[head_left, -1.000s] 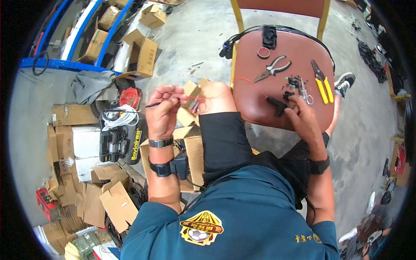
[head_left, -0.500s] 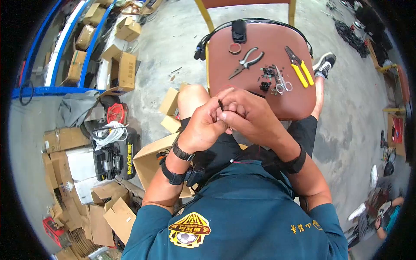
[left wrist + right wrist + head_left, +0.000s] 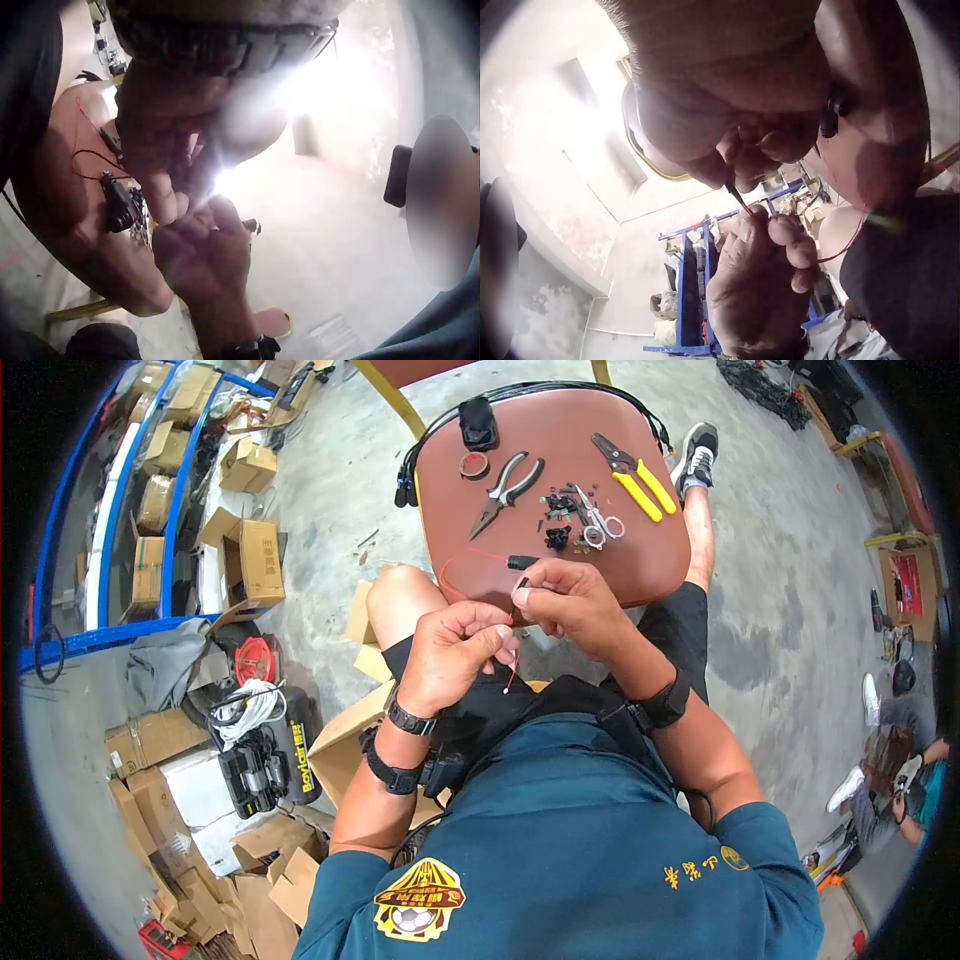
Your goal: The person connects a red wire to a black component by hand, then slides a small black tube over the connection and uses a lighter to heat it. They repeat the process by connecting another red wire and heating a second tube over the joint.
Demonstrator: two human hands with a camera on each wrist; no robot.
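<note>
Over the lap, the left hand (image 3: 455, 652) pinches a thin red wire (image 3: 851, 244), whose white-tipped end hangs below the fingers in the head view. Close beside it, the right hand (image 3: 572, 605) pinches a small black piece (image 3: 736, 196); the red wire meets its lower end in the right wrist view. The fingertips of both hands nearly meet. A loop of red wire runs over the chair seat (image 3: 460, 565) to a black cylindrical part (image 3: 521, 562) by the right hand. The left wrist view is dim and shows a black connector (image 3: 118, 204) near that loop.
On the seat lie grey-handled pliers (image 3: 505, 495), yellow-handled strippers (image 3: 636, 478), small scissors (image 3: 597, 520), a tape roll (image 3: 473, 464), a black phone-like object (image 3: 478, 424) and small black pieces. Cardboard boxes and a blue rack (image 3: 110, 510) stand at left.
The hands came together from wide apart, then separated slightly. The right hand left the black part on the seat and now holds a small black piece. The head view has shifted.
</note>
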